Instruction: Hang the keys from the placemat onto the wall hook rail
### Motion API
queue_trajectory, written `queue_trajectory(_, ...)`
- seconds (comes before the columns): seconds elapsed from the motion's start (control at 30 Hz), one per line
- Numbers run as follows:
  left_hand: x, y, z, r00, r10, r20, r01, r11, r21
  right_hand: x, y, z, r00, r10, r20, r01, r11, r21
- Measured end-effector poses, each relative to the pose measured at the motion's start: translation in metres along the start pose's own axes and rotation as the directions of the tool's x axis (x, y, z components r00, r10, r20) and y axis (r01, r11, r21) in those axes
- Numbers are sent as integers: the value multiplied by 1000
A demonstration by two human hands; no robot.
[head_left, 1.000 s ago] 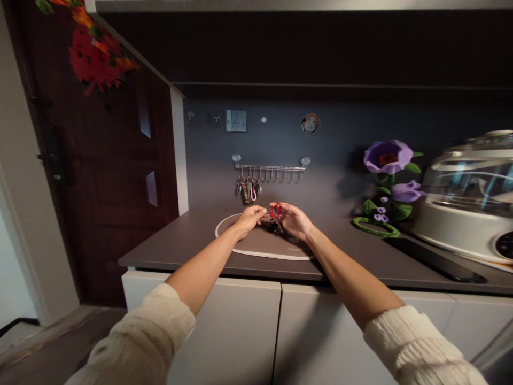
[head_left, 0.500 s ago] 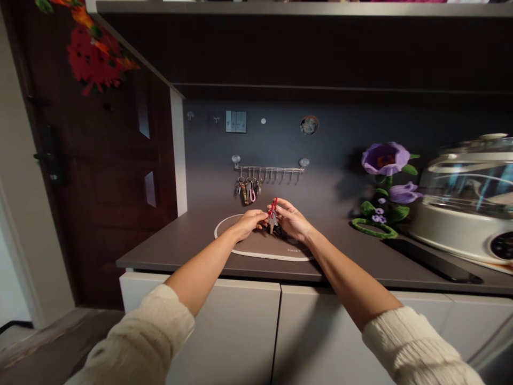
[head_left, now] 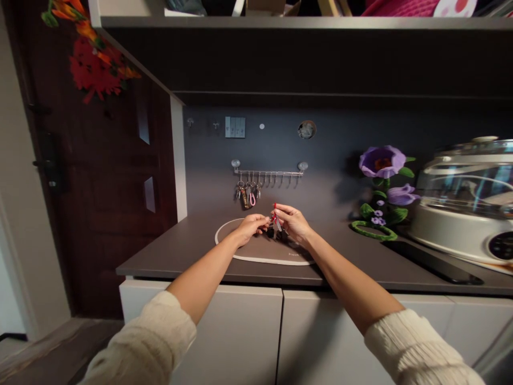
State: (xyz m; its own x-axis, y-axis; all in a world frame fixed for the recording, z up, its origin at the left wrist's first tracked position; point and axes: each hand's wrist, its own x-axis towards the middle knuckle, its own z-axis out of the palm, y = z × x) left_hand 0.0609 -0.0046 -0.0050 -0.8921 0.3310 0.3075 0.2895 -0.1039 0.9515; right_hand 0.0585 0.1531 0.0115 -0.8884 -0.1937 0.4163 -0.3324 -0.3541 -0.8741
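A small bunch of keys (head_left: 276,226) with a red cord (head_left: 274,206) hangs between my hands, above an oval brown mat (head_left: 256,253) with a pale rim. My right hand (head_left: 294,221) pinches the cord, the index finger stretched toward its top. From the other side, my left hand (head_left: 251,227) is closed, thumb and fingertips pressed together at the keys' upper end. Dark items lie on the mat behind the keys, partly hidden by my fingers. On the wall beyond, a clear hook rail (head_left: 268,172) holds several key sets (head_left: 247,195) at its left end.
Purple artificial flowers (head_left: 382,161) and a cream appliance with a clear lid (head_left: 460,219) stand to the right. A dark flat slab (head_left: 435,262) lies before them on the counter (head_left: 160,254). Overhead runs a shelf (head_left: 280,22); a dark red door (head_left: 120,214) is at left.
The keys have swung to hang more upright, with the red cord raised between my fingers. My right hand has closed into a pinch on the cord. The view has tilted up slightly.
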Motion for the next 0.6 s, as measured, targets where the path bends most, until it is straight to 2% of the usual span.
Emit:
queue_trajectory(0.17,4,-2,-5,973,88,-214,-59,988,139,9,-8,1,994,-45,-104,37,997,-73)
queue_trajectory(0.23,6,-5,-8,943,153,-296,-76,964,257,17,-10,1,987,-80,-139,67,993,-95)
queue_trajectory(0.3,9,-9,-12,898,268,-350,-102,898,427,27,-12,0,980,-110,-169,90,988,-125)
queue_trajectory(0.37,11,-14,-15,852,382,-358,-115,804,583,37,-13,1,972,-124,-199,93,983,-159)
queue_trajectory(0.43,13,-17,-17,828,446,-341,-113,727,677,48,-13,2,963,-138,-231,93,977,-194)
queue_trajectory(0.6,15,-21,-16,824,472,-312,-84,647,758,71,-13,7,931,-218,-292,120,940,-319)
